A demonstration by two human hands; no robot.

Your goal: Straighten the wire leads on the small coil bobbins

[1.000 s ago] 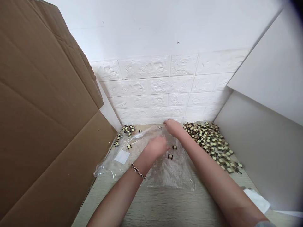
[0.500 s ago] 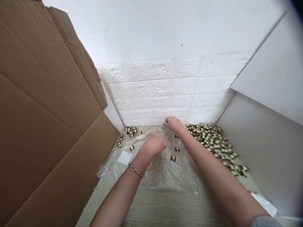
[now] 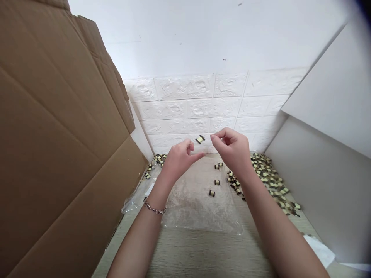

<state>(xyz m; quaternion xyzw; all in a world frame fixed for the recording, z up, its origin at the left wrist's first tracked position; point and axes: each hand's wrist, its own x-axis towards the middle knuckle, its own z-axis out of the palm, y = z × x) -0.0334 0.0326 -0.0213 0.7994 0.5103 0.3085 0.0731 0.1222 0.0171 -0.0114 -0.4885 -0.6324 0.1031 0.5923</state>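
A small coil bobbin with a pale yellow winding and dark ends is in the air between my hands. My left hand is just left of it, fingers curled and thumb stretched apart; no contact with the bobbin can be made out. On the other side, my right hand pinches thumb and forefinger close to the bobbin's pin end. Whatever is in that pinch is too small to see. Below lies a clear plastic bag, flat on the table, with several loose bobbins on it.
A large pile of bobbins lies along the right side, and a smaller group sits at the back left. Cardboard stands on the left, a white panel on the right. White paper lies front right.
Both hands have risen from the bag, my right one turning toward the left. A bobbin now shows in the air between them. My left thumb has opened away from the fingers.
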